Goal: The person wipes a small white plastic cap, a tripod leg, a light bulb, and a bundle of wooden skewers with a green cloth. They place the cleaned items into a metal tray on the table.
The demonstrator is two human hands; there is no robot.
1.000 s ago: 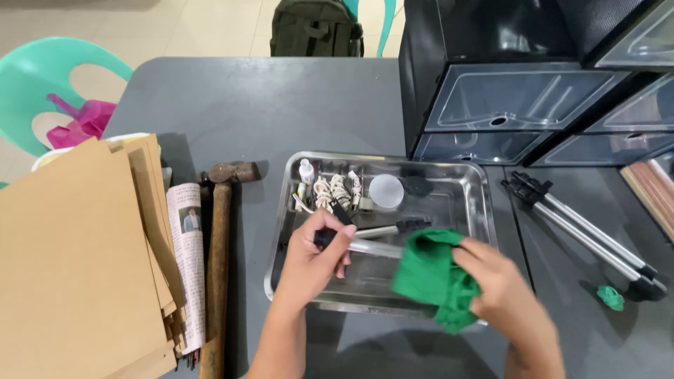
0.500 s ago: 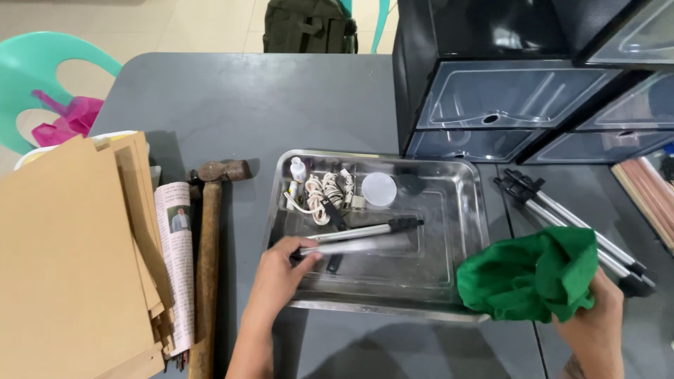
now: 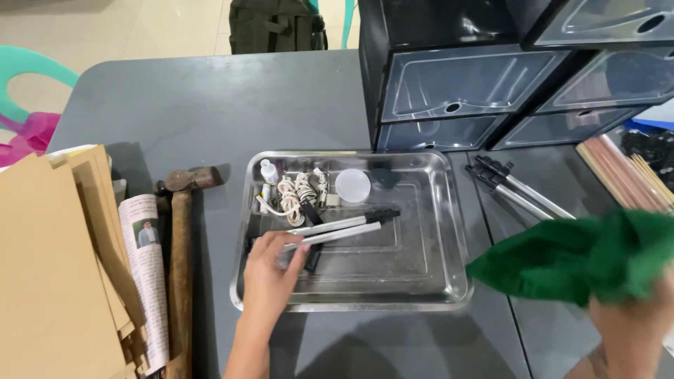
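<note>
Your left hand (image 3: 270, 270) grips silver rods (image 3: 337, 228) in steel tray (image 3: 449, 231); right hand (image 3: 628, 326) clutches green cloth (image 3: 576, 256).

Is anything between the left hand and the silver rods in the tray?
No. The left hand already has its fingers on the near end of the silver rods inside the steel tray. The green cloth is off to the right.

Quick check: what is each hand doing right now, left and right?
Left hand: fingers closed on the end of the silver tongs in the steel tray.
Right hand: closed on a bunched green cloth, held beside the tray.
</note>
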